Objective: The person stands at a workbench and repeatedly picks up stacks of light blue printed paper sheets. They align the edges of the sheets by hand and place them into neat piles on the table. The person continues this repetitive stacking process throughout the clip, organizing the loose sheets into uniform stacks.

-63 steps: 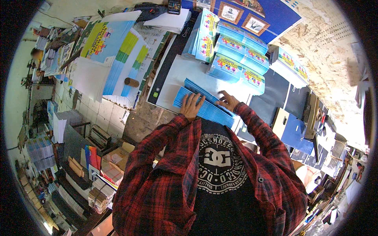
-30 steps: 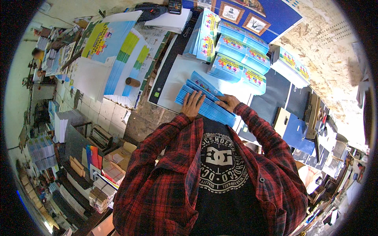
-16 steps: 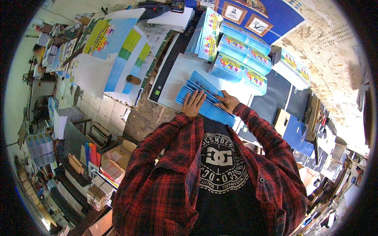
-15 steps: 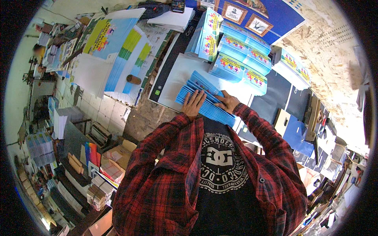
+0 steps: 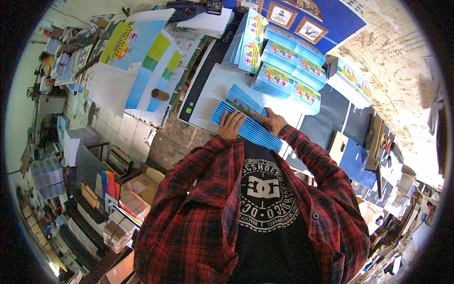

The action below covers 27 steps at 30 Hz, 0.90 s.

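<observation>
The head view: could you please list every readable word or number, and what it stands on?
I won't copy wording, only say where it stands:
Black T-shirt: readable white lettering around a logo.
Stacked booklets: partly readable cover titles.
Upper-left printed sheet: readable title on yellow-green.
Black board: readable white lettering.
Framed picture: caption barely readable.
Phone screen: too small to read.
Fanned blue stack: too small to read.

Black fabric T-shirt [image 5: 276,248]: white ring lettering, logo
Blue-and-yellow paper booklets [image 5: 275,80]: printed cover titles
Brown-framed rectangular picture [image 5: 280,16]: dark lettering
</observation>
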Tool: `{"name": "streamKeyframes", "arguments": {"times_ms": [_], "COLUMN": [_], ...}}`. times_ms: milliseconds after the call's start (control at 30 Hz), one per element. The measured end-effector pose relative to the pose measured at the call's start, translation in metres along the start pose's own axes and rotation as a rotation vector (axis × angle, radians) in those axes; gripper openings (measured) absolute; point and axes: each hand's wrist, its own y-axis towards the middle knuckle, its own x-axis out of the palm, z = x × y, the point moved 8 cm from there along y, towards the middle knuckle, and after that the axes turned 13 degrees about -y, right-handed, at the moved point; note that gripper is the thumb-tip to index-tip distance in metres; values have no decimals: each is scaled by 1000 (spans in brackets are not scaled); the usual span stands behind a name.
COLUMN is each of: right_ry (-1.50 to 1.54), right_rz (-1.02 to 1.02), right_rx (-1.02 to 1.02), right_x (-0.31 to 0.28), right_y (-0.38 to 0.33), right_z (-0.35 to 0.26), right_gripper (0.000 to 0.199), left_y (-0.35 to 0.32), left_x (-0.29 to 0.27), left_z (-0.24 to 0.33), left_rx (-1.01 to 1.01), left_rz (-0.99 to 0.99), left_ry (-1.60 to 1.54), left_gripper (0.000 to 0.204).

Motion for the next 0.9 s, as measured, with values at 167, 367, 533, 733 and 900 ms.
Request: {"name": "streamKeyframes", "arguments": {"times_ms": [167,367,533,733,900], "right_ry": [49,65,47,41,40], "right_rz": [36,-31,-45,-35,-36], "right_rx": [-1,0,-29,-28,-28], "right_x": [-5,-7,-15,-16,-16], "right_y": [-1,-1,-2,-2,-2], "right_z": [0,-1,-8,-8,-8], "right_gripper": [38,43,45,49,50], "left_y": [-1,-3,-3,-2,-2], "left_x": [2,6,6,5,3], "left_z": [1,-2,-2,0,0], "left_rx": [44,31,63,58,46], "left_rz": [-54,-109,-115,-110,-114], "left_ry": [44,29,77,76,82], "left_gripper": [47,47,47,47,46]}}
